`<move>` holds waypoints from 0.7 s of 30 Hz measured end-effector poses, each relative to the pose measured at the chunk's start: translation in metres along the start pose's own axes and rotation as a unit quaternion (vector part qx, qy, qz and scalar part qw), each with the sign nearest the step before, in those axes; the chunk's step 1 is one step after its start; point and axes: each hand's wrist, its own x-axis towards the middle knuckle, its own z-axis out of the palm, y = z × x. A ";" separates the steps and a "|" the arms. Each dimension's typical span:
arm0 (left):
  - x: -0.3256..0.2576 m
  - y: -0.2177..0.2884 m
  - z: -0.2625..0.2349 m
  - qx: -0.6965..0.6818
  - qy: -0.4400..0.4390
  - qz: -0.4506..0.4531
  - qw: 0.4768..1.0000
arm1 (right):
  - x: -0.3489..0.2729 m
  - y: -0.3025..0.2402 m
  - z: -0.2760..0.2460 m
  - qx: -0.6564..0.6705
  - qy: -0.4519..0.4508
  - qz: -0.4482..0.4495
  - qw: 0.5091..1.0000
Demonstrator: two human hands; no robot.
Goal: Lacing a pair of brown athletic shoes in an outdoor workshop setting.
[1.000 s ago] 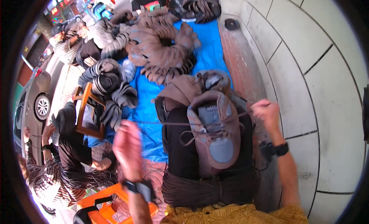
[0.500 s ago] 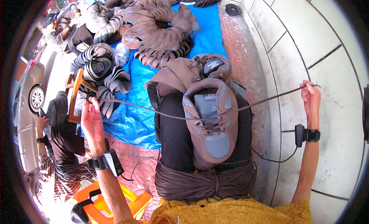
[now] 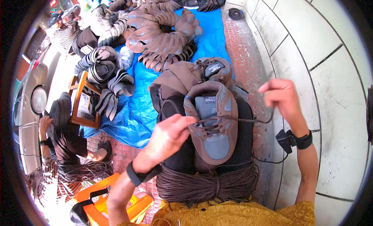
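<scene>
On my black-trousered lap lies a brown and grey shoe upper, toe toward me, its lower eyelets threaded. A dark brown shoelace crosses its tongue. My left hand is closed in a pinch on the lace beside the left eyelet row. To the right of the upper, my right hand has curled fingers, somewhat blurred, with the lace running up to them. More brown shoe uppers rest just beyond, against my knees. A thick tied bundle of brown laces lies across my lap near my shirt.
A blue tarp carries rings of stacked uppers. A white tiled wall rises close on the right. At left are an orange plastic stool, a wooden frame, a co-worker's hand on dark uppers and a parked car.
Both hands have come inward from a wide spread. The lace, stretched out before, now hangs slack on the right, and my left hand has reached the upper's eyelet edge.
</scene>
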 end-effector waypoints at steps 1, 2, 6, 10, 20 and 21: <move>0.006 0.005 0.005 0.054 -0.015 0.029 0.998 | -0.001 -0.002 0.006 0.000 0.005 0.002 1.000; 0.010 0.004 0.010 0.076 -0.022 0.067 0.995 | -0.002 -0.003 0.010 0.015 -0.021 -0.039 0.999; 0.007 -0.010 0.025 0.157 -0.024 0.150 0.976 | 0.008 0.006 -0.009 0.158 -0.001 -0.079 0.984; 0.007 -0.014 0.025 0.184 -0.030 0.188 0.964 | 0.009 0.029 -0.072 0.328 0.003 -0.136 0.935; 0.015 -0.011 0.015 0.087 -0.099 0.162 0.978 | 0.003 0.059 -0.094 0.235 0.128 -0.055 0.962; 0.014 -0.011 0.014 0.083 -0.109 0.162 0.977 | 0.004 0.061 -0.093 0.227 0.126 -0.058 0.964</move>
